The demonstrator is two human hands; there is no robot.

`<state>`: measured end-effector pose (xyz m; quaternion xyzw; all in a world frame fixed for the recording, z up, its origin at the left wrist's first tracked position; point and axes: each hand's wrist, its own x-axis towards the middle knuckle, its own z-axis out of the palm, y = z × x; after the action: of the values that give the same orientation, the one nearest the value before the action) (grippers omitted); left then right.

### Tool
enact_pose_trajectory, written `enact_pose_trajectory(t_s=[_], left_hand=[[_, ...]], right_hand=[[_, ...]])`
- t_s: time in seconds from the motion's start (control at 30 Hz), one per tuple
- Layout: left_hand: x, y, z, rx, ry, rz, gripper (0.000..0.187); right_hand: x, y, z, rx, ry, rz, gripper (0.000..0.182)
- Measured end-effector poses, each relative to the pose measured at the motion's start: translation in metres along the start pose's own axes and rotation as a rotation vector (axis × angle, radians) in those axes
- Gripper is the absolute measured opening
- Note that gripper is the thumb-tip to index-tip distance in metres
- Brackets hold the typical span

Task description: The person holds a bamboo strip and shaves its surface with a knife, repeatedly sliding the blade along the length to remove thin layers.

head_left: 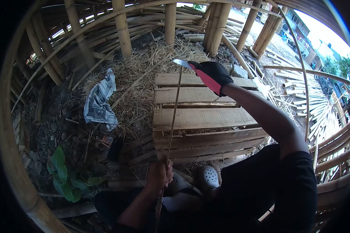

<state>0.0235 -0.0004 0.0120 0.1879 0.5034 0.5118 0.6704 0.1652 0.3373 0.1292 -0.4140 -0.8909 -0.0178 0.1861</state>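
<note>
Hands grip tight: the left hand (159, 174) holds the thin bamboo strip (174, 112), the gloved right hand (214, 75) the knife (181, 62). If the blade slips down the strip, it could cut the bare hand below.

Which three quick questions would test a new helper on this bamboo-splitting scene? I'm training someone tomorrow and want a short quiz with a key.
1. True or false: the right hand wears a black and red glove.
2. What does the bare left hand grip?
A. a hammer
B. a thin bamboo strip
C. a rope
3. Fill in: the knife meets the top end of the strip above a wooden ______.

Key
1. True; the gloved hand holds the knife.
2. B; the bamboo strip runs from the left hand up to the blade.
3. Pallet; the pallet lies on straw, with a newspaper to its left.
</note>
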Motion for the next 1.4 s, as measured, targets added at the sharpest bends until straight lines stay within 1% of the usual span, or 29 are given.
enact_pose_trajectory(t_s=[0.03,0.1,0.13,0.2,0.27,0.33,0.37,0.4,0.43,0.5,0.53,0.57,0.63,0.67,0.7,0.77,0.8,0.83,0.87,0.93,0.97,1.03,1.1,1.13,1.23,1.27,1.3,1.37,1.4], left_hand=[[0.000,-0.001,0.001,0.005,0.002,0.001,0.047],[-0.001,-0.003,0.003,0.093,0.025,0.112,0.048],[0.000,-0.005,0.003,0.094,0.026,0.115,0.048],[0.002,-0.010,0.002,0.164,0.058,0.201,0.050],[0.003,-0.010,0.002,0.170,0.061,0.200,0.051],[0.003,-0.008,0.001,0.169,0.064,0.198,0.051],[0.002,-0.007,-0.001,0.167,0.047,0.183,0.043],[0.002,-0.007,-0.001,0.169,0.028,0.169,0.037],[0.002,-0.009,0.000,0.166,0.027,0.166,0.037],[0.004,-0.011,0.000,0.170,0.037,0.190,0.052],[0.003,-0.011,-0.001,0.169,0.039,0.191,0.052],[0.003,-0.011,-0.003,0.201,0.029,0.188,0.052],[0.003,-0.010,-0.002,0.228,0.023,0.186,0.052],[0.001,-0.010,0.000,0.236,0.040,0.183,0.052],[0.000,-0.010,0.002,0.244,0.056,0.184,0.053],[0.001,-0.009,0.001,0.207,0.046,0.166,0.053],[0.001,-0.009,0.001,0.172,0.031,0.146,0.053],[0.000,-0.008,0.002,0.172,0.030,0.144,0.053],[0.000,-0.005,0.004,0.196,0.035,0.155,0.053],[-0.001,-0.006,0.004,0.221,0.042,0.157,0.053],[0.001,-0.008,0.002,0.200,0.034,0.151,0.053],[0.001,-0.008,0.001,0.177,0.028,0.144,0.053],[0.001,-0.005,0.002,0.154,0.005,0.148,0.052],[0.001,-0.006,0.001,0.156,0.008,0.147,0.052],[0.004,-0.011,0.000,0.170,0.026,0.158,0.052],[0.005,-0.013,-0.001,0.162,0.036,0.150,0.052],[0.005,-0.013,-0.001,0.154,0.044,0.144,0.052],[0.006,-0.013,0.000,0.146,0.032,0.154,0.052],[0.006,-0.013,0.001,0.141,0.021,0.162,0.053]], right_hand=[[0.005,-0.005,-0.001,0.041,-0.012,0.013,0.050],[0.011,-0.013,-0.001,0.109,-0.032,0.021,0.055],[0.011,-0.017,-0.002,0.135,-0.036,0.021,0.057],[0.004,-0.027,0.004,0.168,-0.045,0.004,0.062],[-0.007,-0.036,0.018,0.176,-0.038,-0.034,0.067],[-0.008,-0.045,0.010,0.186,-0.056,-0.062,0.073],[-0.004,-0.045,0.000,0.206,-0.118,-0.028,0.083],[0.000,-0.046,-0.002,0.211,-0.094,0.003,0.081],[0.002,-0.047,-0.003,0.219,-0.068,0.036,0.079],[-0.013,-0.062,0.000,0.203,-0.116,0.107,0.078],[-0.007,-0.055,0.022,0.155,-0.017,0.055,0.076],[-0.005,-0.035,0.033,0.155,-0.017,0.054,0.076],[-0.004,-0.029,0.026,0.317,-0.009,-0.007,0.074],[0.000,-0.027,0.034,0.275,-0.037,0.082,0.069],[-0.006,-0.034,0.032,0.277,-0.039,0.083,0.069],[-0.021,-0.051,0.025,0.373,-0.067,0.025,0.068],[-0.015,-0.047,0.019,0.339,-0.136,-0.022,0.069],[-0.011,-0.045,0.015,0.384,-0.164,0.020,0.068],[-0.003,-0.043,0.011,0.384,-0.162,0.017,0.068],[0.000,-0.072,-0.023,0.313,-0.397,0.472,0.049],[-0.005,-0.068,-0.006,0.387,-0.413,0.403,0.064],[-0.007,-0.061,0.010,0.357,-0.360,0.257,0.077],[0.007,-0.052,0.004,0.294,-0.349,0.335,0.078],[0.013,-0.051,-0.002,0.320,-0.376,0.430,0.079],[-0.014,-0.075,0.004,0.308,-0.354,0.414,0.081],[-0.017,-0.080,0.009,0.211,-0.317,0.427,0.085],[-0.011,-0.077,0.005,0.209,-0.315,0.423,0.085],[0.008,-0.064,-0.004,0.092,-0.311,0.355,0.086],[0.016,-0.063,-0.007,0.107,-0.281,0.426,0.087]])
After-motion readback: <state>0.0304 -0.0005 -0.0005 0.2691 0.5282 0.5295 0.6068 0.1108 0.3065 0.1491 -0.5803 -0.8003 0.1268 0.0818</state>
